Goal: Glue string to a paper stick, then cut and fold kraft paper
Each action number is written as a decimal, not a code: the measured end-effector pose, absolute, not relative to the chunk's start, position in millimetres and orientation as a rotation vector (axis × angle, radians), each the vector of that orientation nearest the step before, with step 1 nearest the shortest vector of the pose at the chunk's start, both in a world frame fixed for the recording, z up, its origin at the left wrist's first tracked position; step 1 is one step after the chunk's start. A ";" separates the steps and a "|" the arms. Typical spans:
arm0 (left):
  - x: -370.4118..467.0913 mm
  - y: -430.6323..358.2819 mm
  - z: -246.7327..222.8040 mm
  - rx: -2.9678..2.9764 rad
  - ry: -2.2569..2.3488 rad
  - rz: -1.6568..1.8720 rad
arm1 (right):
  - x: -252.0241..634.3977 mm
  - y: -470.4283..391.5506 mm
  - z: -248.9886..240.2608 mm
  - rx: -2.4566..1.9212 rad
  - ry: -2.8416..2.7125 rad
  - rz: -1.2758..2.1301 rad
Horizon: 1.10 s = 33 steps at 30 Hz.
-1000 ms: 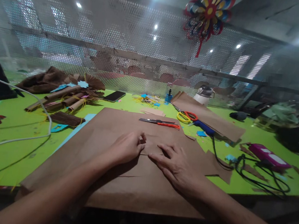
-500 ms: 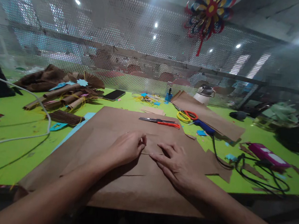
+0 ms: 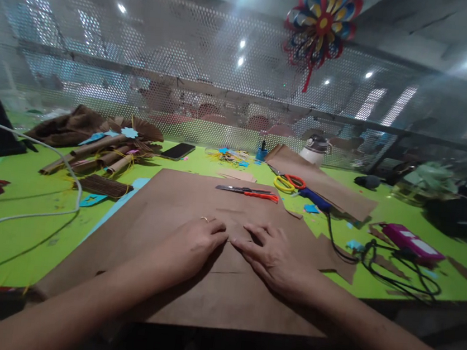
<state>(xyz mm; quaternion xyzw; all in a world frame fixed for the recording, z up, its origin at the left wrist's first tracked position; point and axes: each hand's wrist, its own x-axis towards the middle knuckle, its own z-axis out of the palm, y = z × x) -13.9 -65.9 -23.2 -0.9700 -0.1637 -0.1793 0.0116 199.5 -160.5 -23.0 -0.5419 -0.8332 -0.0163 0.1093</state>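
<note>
A large sheet of brown paper (image 3: 134, 231) lies flat in front of me, with a smaller brown paper piece (image 3: 235, 231) on its middle, its outline faint against the sheet. My left hand (image 3: 195, 245), a ring on one finger, has its fingers bent and pressed together, the tips pinching at the near edge of that piece. Close by on the right, my right hand (image 3: 272, 255) rests on the paper with fingers stretched and slightly apart. Beyond both hands, a craft knife with an orange handle (image 3: 260, 195) lies across the sheet.
Scissors (image 3: 289, 182), a blue glue gun (image 3: 315, 199) and its black cord (image 3: 382, 273) lie to the right. Rolled brown paper (image 3: 101, 151) and a phone (image 3: 178, 151) sit at back left. A white cable (image 3: 78, 191) loops at the left. A bottle (image 3: 315, 149) stands behind.
My left hand has turned over and come down to the right, its fingertips now at the paper near my right fingers. My right hand has stayed nearly in place.
</note>
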 end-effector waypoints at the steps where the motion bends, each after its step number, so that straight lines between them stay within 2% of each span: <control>1: -16.0 -68.2 -24.4 -3.011 -0.493 -0.566 | 198.9 -161.2 -22.0 -1.605 -2.441 -0.030; 14: -27.0 -77.4 -30.8 -3.002 -0.508 -0.659 | 199.0 -163.0 -22.1 -1.645 -2.410 -0.006; 24: -30.8 -83.9 -34.4 -3.066 -0.598 -0.608 | 204.0 -158.7 -19.8 -1.544 -2.513 -0.047; 33: -29.2 -79.3 -33.1 -3.004 -0.488 -0.560 | 201.6 -159.6 -23.6 -1.543 -2.368 0.006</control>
